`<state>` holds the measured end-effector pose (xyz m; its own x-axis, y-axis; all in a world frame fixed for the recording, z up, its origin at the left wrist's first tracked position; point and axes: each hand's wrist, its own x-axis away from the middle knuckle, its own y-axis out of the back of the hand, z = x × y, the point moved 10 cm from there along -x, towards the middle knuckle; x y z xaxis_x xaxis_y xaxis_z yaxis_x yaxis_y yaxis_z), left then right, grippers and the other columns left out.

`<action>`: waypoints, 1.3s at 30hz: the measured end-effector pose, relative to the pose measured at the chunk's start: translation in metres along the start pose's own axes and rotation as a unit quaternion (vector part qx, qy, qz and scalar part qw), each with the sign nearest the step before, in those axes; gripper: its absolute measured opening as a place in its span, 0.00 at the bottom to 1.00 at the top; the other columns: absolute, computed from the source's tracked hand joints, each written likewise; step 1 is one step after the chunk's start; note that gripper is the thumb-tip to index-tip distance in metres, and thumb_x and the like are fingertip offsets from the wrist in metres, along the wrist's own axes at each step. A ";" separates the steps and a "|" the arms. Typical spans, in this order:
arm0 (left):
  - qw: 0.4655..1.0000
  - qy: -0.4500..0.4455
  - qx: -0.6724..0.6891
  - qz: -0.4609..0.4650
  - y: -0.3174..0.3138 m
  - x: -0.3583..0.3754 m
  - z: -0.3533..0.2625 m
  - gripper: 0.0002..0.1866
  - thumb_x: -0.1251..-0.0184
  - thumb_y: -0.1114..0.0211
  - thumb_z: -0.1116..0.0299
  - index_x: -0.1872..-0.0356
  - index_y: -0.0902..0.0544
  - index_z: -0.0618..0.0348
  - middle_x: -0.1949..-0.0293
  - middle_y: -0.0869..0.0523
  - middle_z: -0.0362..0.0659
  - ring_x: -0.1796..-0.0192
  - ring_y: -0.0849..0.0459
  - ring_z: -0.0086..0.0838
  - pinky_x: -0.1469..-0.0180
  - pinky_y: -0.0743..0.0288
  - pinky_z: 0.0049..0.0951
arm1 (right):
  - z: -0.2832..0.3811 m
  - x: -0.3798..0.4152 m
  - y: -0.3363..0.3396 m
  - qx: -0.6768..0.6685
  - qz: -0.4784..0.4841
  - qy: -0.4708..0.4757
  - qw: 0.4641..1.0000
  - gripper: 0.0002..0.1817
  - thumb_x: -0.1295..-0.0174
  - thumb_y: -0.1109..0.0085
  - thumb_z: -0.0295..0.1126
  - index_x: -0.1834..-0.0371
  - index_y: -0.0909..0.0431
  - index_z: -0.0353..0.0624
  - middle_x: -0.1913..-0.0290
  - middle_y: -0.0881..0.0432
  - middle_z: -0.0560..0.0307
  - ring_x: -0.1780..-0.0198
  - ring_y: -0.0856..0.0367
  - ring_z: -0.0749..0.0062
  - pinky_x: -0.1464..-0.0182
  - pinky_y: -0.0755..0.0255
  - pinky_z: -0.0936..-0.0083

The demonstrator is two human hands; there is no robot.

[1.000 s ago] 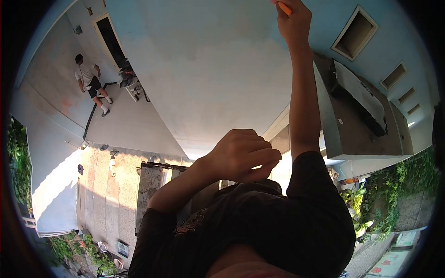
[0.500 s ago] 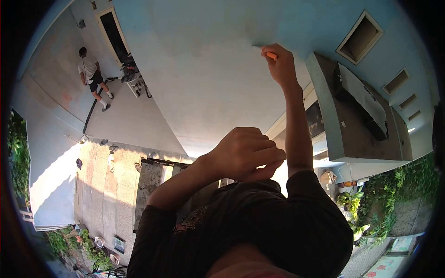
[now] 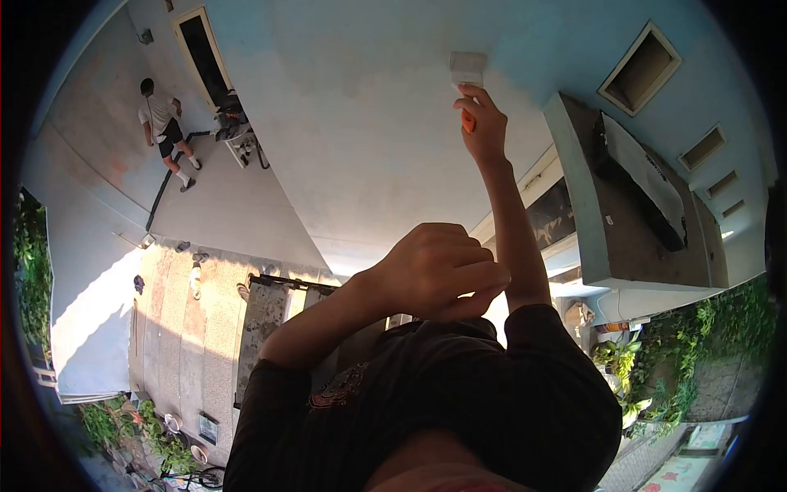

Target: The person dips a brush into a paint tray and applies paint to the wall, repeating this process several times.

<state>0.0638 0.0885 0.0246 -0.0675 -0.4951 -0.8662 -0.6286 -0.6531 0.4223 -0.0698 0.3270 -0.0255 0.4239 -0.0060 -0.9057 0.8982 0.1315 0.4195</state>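
Note:
High up against the wall (image 3: pixel 369 139), my right hand (image 3: pixel 484 127) is closed round the orange handle of a paintbrush (image 3: pixel 468 69). Its wide, flat, greyish head points upward and lies over the pale part of the wall, close to where the blue shows. My left hand (image 3: pixel 443 271) is curled closed in front of my chest, knuckles up, with the thumb side toward the right. Whatever it may grip is hidden beneath the fingers.
A concrete ledge (image 3: pixel 574 189) juts out at right, with a dark-edged slab on it. Framed openings (image 3: pixel 639 67) pierce the wall. A person (image 3: pixel 164 123) stands at far left near a cluttered stand (image 3: pixel 234 131). Below is a worn platform (image 3: pixel 258 328); plants (image 3: pixel 623 361) grow lower right.
My right hand has moved slightly left and down, and the paintbrush has tipped so its flat head now faces me, pointing up. My left hand stays nearly in place.

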 end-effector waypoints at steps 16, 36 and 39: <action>1.000 -0.002 0.010 0.005 -0.004 0.000 -0.001 0.07 0.43 0.28 0.77 0.64 0.13 0.55 0.75 0.14 0.37 0.76 0.16 0.28 0.73 0.26 0.30 | 0.020 -0.108 0.072 -0.054 -0.174 0.099 0.978 0.09 0.37 0.36 0.13 0.61 0.17 0.40 0.54 0.11 0.52 0.51 0.10 0.58 0.50 0.15 0.70; 1.000 -0.015 0.013 -0.016 -0.002 0.000 -0.004 0.07 0.42 0.29 0.76 0.63 0.13 0.55 0.75 0.15 0.38 0.78 0.18 0.30 0.74 0.27 0.30 | 0.081 -0.057 -0.062 -0.048 -0.034 0.090 0.994 0.12 0.46 0.30 0.15 0.64 0.13 0.47 0.44 0.14 0.61 0.37 0.16 0.64 0.44 0.13 0.71; 1.000 -0.017 0.010 -0.016 -0.001 -0.001 -0.007 0.06 0.42 0.29 0.76 0.64 0.13 0.56 0.76 0.15 0.38 0.78 0.18 0.30 0.75 0.27 0.30 | 0.087 -0.010 -0.100 -0.029 0.026 0.070 0.997 0.10 0.46 0.29 0.18 0.66 0.13 0.48 0.45 0.15 0.62 0.36 0.18 0.65 0.46 0.14 0.72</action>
<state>0.0699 0.0859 0.0273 -0.0726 -0.4548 -0.8876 -0.6461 -0.6565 0.3893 -0.1535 0.2276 -0.0530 0.4448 0.1406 -0.8845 0.8660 0.1844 0.4648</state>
